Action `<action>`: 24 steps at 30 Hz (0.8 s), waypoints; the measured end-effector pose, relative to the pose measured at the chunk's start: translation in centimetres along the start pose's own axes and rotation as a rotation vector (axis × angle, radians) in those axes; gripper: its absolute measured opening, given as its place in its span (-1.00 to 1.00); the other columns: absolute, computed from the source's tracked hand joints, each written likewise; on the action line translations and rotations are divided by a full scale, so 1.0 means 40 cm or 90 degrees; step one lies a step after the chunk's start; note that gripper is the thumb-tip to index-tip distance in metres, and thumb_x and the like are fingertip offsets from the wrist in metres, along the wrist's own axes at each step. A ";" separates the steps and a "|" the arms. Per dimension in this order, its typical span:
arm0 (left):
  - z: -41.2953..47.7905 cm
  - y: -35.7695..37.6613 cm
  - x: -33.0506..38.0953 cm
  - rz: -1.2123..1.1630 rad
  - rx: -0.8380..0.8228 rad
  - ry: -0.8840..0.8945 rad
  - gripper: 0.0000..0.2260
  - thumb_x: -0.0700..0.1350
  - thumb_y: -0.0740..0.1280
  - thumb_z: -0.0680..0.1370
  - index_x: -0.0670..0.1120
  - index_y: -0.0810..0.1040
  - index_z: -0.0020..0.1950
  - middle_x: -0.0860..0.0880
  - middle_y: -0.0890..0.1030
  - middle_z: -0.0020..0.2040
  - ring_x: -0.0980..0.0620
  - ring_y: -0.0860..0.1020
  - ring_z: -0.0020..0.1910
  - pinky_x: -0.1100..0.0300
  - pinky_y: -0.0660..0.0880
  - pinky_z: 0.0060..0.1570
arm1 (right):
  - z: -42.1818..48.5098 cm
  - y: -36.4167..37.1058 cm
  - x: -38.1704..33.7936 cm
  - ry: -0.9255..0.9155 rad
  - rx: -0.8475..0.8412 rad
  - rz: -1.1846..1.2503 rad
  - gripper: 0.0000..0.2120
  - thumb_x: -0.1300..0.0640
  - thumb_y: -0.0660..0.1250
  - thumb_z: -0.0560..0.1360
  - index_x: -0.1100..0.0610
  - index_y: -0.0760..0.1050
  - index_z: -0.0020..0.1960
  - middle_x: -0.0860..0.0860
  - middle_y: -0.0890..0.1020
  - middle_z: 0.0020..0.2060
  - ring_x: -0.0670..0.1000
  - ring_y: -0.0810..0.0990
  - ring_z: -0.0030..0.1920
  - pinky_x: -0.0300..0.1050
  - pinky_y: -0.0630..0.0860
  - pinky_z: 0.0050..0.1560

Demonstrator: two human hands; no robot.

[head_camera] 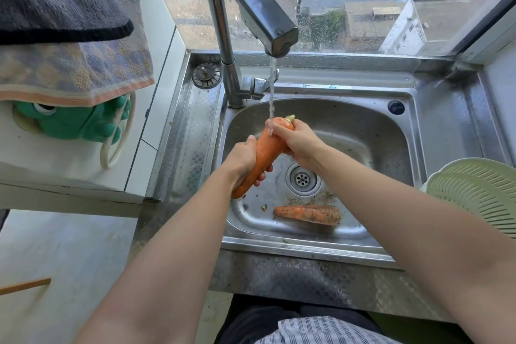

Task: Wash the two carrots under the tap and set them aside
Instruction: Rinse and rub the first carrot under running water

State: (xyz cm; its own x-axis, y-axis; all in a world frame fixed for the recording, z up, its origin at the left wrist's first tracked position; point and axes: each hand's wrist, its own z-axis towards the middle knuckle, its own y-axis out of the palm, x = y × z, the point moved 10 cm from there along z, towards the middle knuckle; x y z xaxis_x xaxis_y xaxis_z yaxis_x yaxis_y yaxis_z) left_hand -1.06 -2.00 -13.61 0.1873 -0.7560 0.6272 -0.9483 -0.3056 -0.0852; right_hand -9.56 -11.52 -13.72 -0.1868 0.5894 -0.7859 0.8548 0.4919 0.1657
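A large orange carrot [266, 148] is held slanted over the steel sink [396, 131]. My left hand [243, 160] grips its lower, thin end. My right hand [297, 139] grips its thick top end, where a green stub shows. Water runs from the tap [265, 19] in a thin stream onto the carrot's top and my right fingers. A second carrot [308, 214], still speckled with dirt, lies on the sink floor near the front, just below the drain [302, 179].
A pale green plastic colander [474, 195] sits on the counter at the right. Towels [69, 25] and a green frog toy [72, 120] hang at the left. A spare sink strainer [206, 75] rests behind the tap. Window glass stands right behind the sink.
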 end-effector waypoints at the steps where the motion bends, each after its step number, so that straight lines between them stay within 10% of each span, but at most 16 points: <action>1: 0.001 0.003 0.002 0.006 0.001 0.004 -0.42 0.10 -0.14 0.69 -0.33 0.49 0.08 -0.21 0.56 -0.31 -0.02 0.46 -0.50 0.22 0.42 -0.56 | 0.003 -0.004 -0.001 0.000 0.030 -0.004 -0.40 0.05 0.48 0.46 0.24 0.33 0.37 0.18 0.53 0.23 0.09 0.56 0.16 -0.04 0.59 0.10; 6: 0.008 -0.019 -0.011 -0.010 0.017 0.004 -0.40 0.10 -0.15 0.68 -0.32 0.52 0.06 -0.20 0.57 -0.33 -0.02 0.46 -0.52 0.21 0.40 -0.57 | -0.015 0.029 -0.006 0.028 -0.169 0.058 -0.53 0.39 0.37 0.48 0.31 0.35 0.36 0.17 0.57 0.14 0.12 0.58 0.16 -0.04 0.57 0.13; 11: 0.001 0.002 0.001 0.009 0.002 0.006 -0.42 0.10 -0.14 0.69 -0.32 0.49 0.06 -0.21 0.56 -0.31 -0.02 0.46 -0.51 0.22 0.41 -0.56 | -0.002 -0.001 0.002 0.011 0.036 -0.024 -0.39 0.04 0.49 0.45 0.20 0.31 0.36 0.15 0.52 0.20 0.12 0.56 0.18 -0.01 0.58 0.13; 16: 0.003 -0.017 -0.014 0.008 0.007 -0.008 -0.41 0.11 -0.14 0.68 -0.32 0.48 0.07 -0.19 0.56 -0.35 -0.02 0.45 -0.53 0.23 0.39 -0.58 | -0.020 0.011 0.007 0.061 -0.185 0.082 -0.55 0.23 0.34 0.56 0.28 0.34 0.40 0.22 0.52 0.30 0.15 0.55 0.28 0.00 0.55 0.22; 21: -0.004 0.012 0.001 0.026 -0.003 0.012 -0.43 0.08 -0.14 0.69 -0.33 0.49 0.08 -0.21 0.56 -0.31 -0.03 0.45 -0.50 0.22 0.41 -0.56 | 0.008 -0.015 0.022 0.047 0.011 -0.019 -0.36 -0.04 0.46 0.47 0.18 0.28 0.40 0.14 0.49 0.24 0.08 0.57 0.12 -0.09 0.60 -0.07; 24: -0.003 -0.005 -0.004 0.038 0.005 0.007 -0.42 0.08 -0.14 0.68 -0.33 0.50 0.04 -0.20 0.57 -0.32 -0.03 0.46 -0.50 0.21 0.42 -0.54 | 0.021 0.002 0.034 0.065 -0.107 0.055 -0.38 0.19 0.49 0.44 0.26 0.29 0.40 0.22 0.51 0.27 0.16 0.57 0.20 0.02 0.60 0.08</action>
State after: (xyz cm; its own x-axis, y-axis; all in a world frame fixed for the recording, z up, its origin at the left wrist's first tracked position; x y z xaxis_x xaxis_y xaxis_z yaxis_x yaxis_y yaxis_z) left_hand -0.93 -1.75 -13.61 0.1274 -0.7672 0.6287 -0.9559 -0.2641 -0.1286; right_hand -9.33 -11.21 -15.25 -0.1715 0.6914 -0.7019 0.7788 0.5314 0.3332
